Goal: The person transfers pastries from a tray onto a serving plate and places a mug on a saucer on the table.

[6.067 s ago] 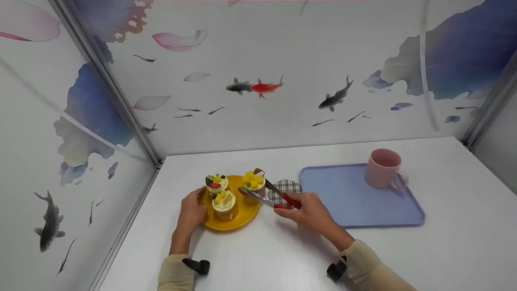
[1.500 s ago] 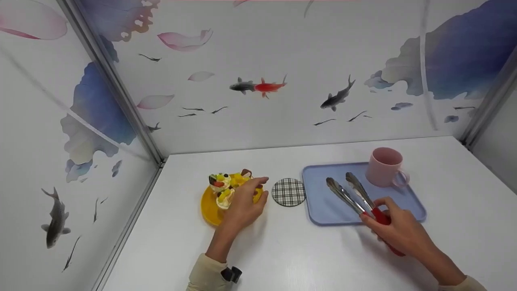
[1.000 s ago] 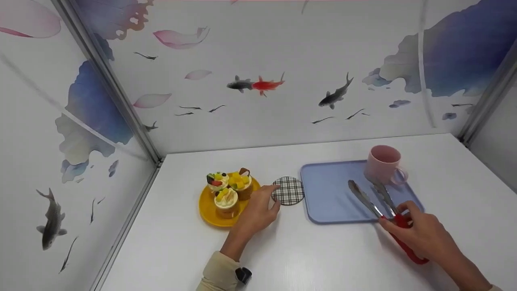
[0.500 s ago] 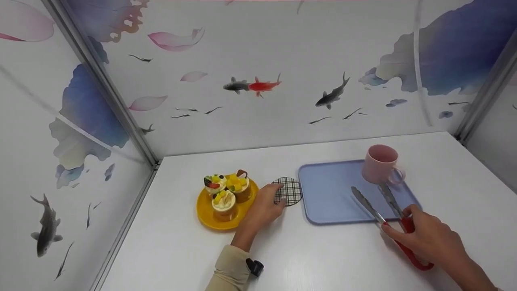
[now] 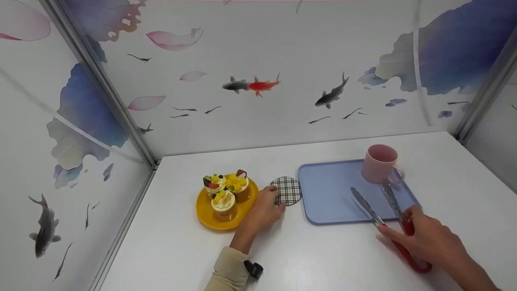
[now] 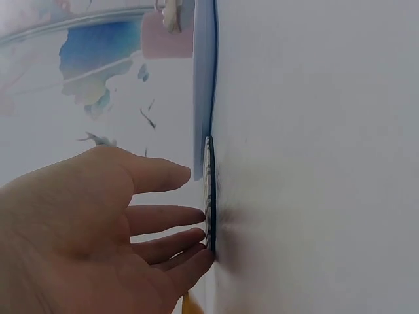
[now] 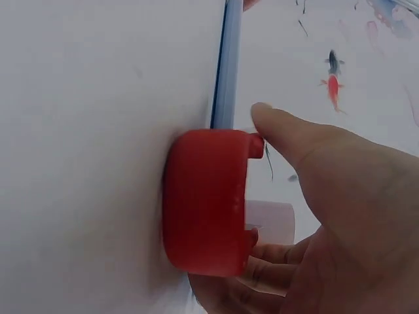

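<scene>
The left hand (image 5: 264,208) reaches to the near left edge of a round plaid coaster (image 5: 288,190), its fingertips touching or almost touching that edge. In the left wrist view the thumb stands apart from the coaster (image 6: 209,196), and the fingers are only lightly bent. The right hand (image 5: 430,234) holds red-handled metal tongs (image 5: 404,248) loosely, thumb on one arm and fingers on the other. The tongs' arms are spread over the blue tray (image 5: 327,198), and their red end (image 7: 206,203) rests on or just over the table in the right wrist view.
A pink mug (image 5: 377,163) stands at the tray's back right. Left of the coaster, a yellow plate (image 5: 206,214) bears three cream-and-fruit cupcakes (image 5: 224,204). Printed wall panels border the white table (image 5: 307,258) at the back and left.
The tongs have left the cupcake and moved right to the tray with the right hand. The left hand has passed from the plate to the coaster. In the last half second little has moved.
</scene>
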A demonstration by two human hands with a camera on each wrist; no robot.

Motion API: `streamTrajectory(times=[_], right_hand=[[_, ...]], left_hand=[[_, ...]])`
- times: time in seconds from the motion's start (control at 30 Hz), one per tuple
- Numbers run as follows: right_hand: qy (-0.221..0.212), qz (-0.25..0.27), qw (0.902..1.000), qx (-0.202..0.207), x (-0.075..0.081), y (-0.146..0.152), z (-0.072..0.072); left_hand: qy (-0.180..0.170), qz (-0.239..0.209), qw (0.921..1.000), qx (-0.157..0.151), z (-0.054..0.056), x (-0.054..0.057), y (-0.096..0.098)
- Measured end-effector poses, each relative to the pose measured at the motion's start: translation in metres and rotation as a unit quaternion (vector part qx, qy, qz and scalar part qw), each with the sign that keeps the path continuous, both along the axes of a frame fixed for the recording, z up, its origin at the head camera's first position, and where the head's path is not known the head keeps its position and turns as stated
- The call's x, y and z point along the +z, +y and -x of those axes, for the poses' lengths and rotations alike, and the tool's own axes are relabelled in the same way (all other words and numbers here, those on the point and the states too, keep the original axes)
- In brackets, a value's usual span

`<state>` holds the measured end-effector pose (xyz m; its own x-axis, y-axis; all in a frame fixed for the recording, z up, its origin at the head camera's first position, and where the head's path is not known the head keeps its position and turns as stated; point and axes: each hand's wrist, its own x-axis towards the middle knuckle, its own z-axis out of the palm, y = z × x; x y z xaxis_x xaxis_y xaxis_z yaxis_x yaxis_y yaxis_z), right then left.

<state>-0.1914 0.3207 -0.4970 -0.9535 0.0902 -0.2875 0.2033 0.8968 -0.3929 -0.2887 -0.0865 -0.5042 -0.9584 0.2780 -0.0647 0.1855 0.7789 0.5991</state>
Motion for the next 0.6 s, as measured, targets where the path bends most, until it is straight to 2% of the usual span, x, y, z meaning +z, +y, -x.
streamTrajectory(times=[0.1, 0.2, 0.4, 0.6], right_hand=[[0.0, 0.015, 0.9999, -0.009, 0.002, 0.003, 0.003], [0.02, 0.031, 0.9991, -0.021, 0.005, 0.009, 0.006], [0.111, 0.056, 0.9916, -0.035, 0.006, 0.024, 0.012], [0.207, 0.094, 0.9732, -0.034, 0.0, 0.036, 0.029]], left_hand=[[-0.003, 0.006, 1.0, -0.004, -0.001, 0.0, -0.001], [0.001, 0.006, 1.0, -0.006, -0.001, 0.0, -0.001], [0.004, -0.002, 1.0, 0.003, -0.004, 0.0, -0.002], [-0.002, 0.001, 1.0, 0.008, -0.004, 0.0, -0.004]])
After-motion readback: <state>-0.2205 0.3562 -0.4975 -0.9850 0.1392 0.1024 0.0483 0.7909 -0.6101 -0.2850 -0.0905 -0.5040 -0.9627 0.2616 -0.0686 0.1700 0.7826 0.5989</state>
